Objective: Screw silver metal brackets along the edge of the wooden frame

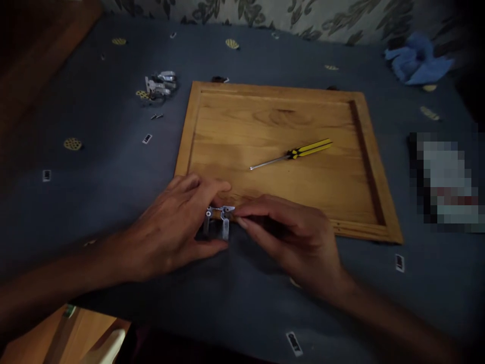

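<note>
A wooden cabinet door point(235, 136) lies flat on the table, its recessed side up. At its near edge sits a metal cabinet hinge point(225, 227), with a screw head showing on its left side. My left hand point(178, 222) grips the hinge, fingers over the door edge and thumb below. My right hand point(291, 227) is closed in a pinch at the hinge's right side; whatever lies between its fingertips is too small or hidden to make out. A yellow and black screwdriver point(308, 148) rests on the door panel, tip toward the lower left.
More metal hinges point(161, 83) lie at the back left, with a couple of small screws point(156, 116) near them. A blue cloth point(419, 59) is at the back right. A blurred-out object point(447, 182) sits at the right. The patterned dark tablecloth point(113, 167) covers the table.
</note>
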`<state>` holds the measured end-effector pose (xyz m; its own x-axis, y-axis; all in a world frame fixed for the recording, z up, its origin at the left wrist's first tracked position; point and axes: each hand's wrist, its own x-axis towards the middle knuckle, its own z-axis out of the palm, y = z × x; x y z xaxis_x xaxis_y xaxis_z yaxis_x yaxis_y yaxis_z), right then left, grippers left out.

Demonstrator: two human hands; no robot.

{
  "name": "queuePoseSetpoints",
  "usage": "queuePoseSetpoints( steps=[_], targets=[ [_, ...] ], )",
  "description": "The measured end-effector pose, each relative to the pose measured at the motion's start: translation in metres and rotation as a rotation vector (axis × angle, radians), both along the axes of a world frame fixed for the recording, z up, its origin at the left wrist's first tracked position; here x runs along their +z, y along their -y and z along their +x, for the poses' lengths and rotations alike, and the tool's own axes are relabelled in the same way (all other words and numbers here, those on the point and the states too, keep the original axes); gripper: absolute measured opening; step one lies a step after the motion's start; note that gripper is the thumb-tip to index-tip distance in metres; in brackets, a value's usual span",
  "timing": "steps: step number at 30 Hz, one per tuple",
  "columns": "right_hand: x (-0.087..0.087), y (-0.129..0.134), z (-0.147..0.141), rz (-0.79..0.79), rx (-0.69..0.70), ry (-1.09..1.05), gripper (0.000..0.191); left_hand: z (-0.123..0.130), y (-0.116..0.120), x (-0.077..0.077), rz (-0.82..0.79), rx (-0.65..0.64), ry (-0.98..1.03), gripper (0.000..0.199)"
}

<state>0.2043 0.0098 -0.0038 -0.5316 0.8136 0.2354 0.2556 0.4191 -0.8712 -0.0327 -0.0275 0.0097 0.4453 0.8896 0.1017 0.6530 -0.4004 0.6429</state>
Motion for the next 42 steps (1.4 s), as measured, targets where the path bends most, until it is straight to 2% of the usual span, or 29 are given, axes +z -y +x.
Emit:
queuePoseSetpoints(
  steps=[8,20,32,35,42],
  targets=[
    [0.004,-0.003,0.001,0.070,0.099,0.090,0.017,0.002,0.000,0.000,-0.037,0.025,0.029,0.061],
    [0.009,-0.007,0.000,0.018,0.138,0.130,0.014,0.001,0.002,-0.001,-0.033,0.040,0.027,0.060],
    [0.003,-0.004,-0.003,0.098,0.135,0.066,0.013,0.000,0.002,-0.003,0.043,0.015,0.007,0.057],
    [0.001,-0.003,-0.003,0.109,0.130,0.067,0.013,0.000,0.002,-0.003,0.021,0.019,0.008,0.056],
    [-0.010,0.001,-0.004,0.182,0.106,-0.011,0.015,-0.001,0.003,-0.008,0.019,0.030,0.025,0.061]
  ],
)
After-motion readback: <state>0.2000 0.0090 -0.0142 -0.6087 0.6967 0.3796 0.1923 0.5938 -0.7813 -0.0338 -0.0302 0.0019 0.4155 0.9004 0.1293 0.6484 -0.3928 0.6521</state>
